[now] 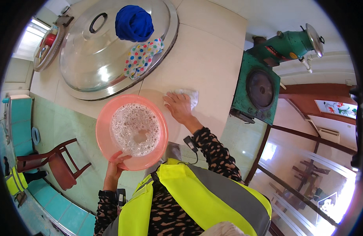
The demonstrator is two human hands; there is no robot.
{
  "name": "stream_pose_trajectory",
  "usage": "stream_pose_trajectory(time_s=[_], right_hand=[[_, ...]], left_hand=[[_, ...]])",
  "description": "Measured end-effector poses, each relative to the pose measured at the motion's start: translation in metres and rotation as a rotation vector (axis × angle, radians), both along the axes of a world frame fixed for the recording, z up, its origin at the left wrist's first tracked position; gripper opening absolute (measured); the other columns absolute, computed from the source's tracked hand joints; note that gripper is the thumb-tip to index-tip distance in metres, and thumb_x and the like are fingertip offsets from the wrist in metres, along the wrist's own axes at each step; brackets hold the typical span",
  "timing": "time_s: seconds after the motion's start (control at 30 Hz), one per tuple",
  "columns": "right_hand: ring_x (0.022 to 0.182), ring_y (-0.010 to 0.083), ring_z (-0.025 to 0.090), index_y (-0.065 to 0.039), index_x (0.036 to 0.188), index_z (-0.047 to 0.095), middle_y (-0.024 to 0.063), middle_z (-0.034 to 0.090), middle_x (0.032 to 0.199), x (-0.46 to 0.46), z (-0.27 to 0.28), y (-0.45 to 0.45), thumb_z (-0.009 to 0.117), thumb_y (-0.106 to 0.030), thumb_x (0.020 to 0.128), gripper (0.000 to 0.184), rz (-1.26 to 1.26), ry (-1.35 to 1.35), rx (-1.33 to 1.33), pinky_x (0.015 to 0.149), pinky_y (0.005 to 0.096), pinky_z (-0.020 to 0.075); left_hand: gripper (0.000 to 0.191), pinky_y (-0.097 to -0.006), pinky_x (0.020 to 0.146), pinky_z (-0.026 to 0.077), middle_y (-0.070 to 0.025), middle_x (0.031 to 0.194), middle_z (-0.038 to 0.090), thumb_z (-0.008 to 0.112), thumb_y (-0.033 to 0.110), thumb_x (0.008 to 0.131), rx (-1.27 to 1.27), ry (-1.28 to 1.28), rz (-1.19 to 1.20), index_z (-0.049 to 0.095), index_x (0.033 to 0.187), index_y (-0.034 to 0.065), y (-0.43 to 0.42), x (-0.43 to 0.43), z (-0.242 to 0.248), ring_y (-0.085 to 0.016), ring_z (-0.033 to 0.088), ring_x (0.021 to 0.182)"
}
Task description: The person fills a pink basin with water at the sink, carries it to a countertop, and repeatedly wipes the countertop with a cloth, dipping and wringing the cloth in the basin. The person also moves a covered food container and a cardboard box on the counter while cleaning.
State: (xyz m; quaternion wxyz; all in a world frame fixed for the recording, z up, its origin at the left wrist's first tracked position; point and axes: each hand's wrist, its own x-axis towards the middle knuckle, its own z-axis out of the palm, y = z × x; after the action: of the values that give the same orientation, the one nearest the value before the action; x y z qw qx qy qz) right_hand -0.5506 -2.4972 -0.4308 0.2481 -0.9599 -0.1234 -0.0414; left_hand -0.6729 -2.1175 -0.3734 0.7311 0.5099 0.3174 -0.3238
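Observation:
My left hand (118, 163) grips the near rim of a pink plastic basin (102, 134) holding foamy, soapy water (134, 129). The basin overlaps the edge of a tiled counter (199, 59). On the tiles to the right, my right hand (180, 107) presses a white cloth (193, 97) flat, fingers spread. Beyond the basin a large domed metal lid (87, 62) with a black handle is set in the counter. A bundled blue cloth (134, 23) and a polka-dot cloth (143, 57) lie on its right side.
A green metal stove (240, 88) with a round plate and upright drum stands at the counter's right end. A wooden chair (62, 171) is on the floor at left. Another person in a yellow vest (16, 181) is at the far left. A tray with a red item (48, 44) sits upper left.

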Motion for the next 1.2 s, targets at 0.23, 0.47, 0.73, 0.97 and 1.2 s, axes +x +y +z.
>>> stream_pose_trajectory(time_s=[0.23, 0.47, 0.73, 0.97, 1.2], right_hand=[[0.115, 0.0315, 0.051, -0.010, 0.133, 0.047, 0.0208, 0.054, 0.124, -0.033, 0.028, -0.100, 0.060, -0.021, 0.087, 0.049, -0.401, -0.016, 0.341, 0.096, 0.0387, 0.0422], [0.136, 0.0367, 0.020, -0.015, 0.137, 0.042, 0.0173, 0.029, 0.145, -0.035, 0.010, -0.085, 0.056, -0.043, 0.086, 0.060, -0.527, 0.110, -0.224, 0.107, 0.0559, 0.0175], [0.139, 0.0360, 0.016, -0.021, 0.140, 0.038, 0.0115, 0.027, 0.150, 0.051, -0.022, -0.174, 0.051, -0.053, 0.086, 0.064, -0.820, 0.105, -0.256, 0.108, 0.0594, 0.0143], [0.133, 0.0443, 0.019, -0.018, 0.139, 0.037, 0.0198, 0.029, 0.145, 0.179, -0.037, -0.284, 0.053, -0.057, 0.082, 0.072, -0.812, 0.039, -0.268, 0.107, 0.0592, 0.0148], [0.138, 0.0375, 0.017, -0.023, 0.141, 0.036, 0.0132, 0.026, 0.150, 0.315, -0.032, -0.218, 0.047, -0.061, 0.084, 0.069, -0.533, 0.095, -0.260, 0.109, 0.0562, 0.0137]], left_hand=[[0.060, -0.0459, 0.065, 0.059, -0.0248, 0.108, 0.061, 0.050, 0.005, 0.071, 0.009, 0.004, -0.002, 0.038, 0.130, -0.0031, 0.001, 0.000, -0.008, -0.036, 0.064, 0.093], [0.061, -0.0482, 0.064, 0.059, -0.0292, 0.106, 0.060, 0.048, 0.004, 0.072, 0.031, 0.040, 0.017, 0.035, 0.131, -0.0044, 0.005, 0.000, -0.010, -0.041, 0.063, 0.092], [0.061, -0.0469, 0.060, 0.059, -0.0325, 0.108, 0.058, 0.045, 0.003, 0.074, 0.079, 0.077, 0.055, 0.033, 0.132, -0.0056, 0.000, 0.006, 0.007, -0.041, 0.063, 0.092], [0.060, -0.0387, 0.061, 0.059, -0.0312, 0.107, 0.060, 0.047, 0.003, 0.075, 0.078, 0.125, 0.089, 0.033, 0.132, -0.0061, -0.005, 0.011, 0.020, -0.036, 0.066, 0.079], [0.060, -0.0308, 0.055, 0.056, -0.0263, 0.107, 0.063, 0.047, 0.007, 0.074, 0.153, 0.154, 0.036, 0.037, 0.132, -0.0052, -0.006, 0.013, 0.026, -0.025, 0.066, 0.068]])
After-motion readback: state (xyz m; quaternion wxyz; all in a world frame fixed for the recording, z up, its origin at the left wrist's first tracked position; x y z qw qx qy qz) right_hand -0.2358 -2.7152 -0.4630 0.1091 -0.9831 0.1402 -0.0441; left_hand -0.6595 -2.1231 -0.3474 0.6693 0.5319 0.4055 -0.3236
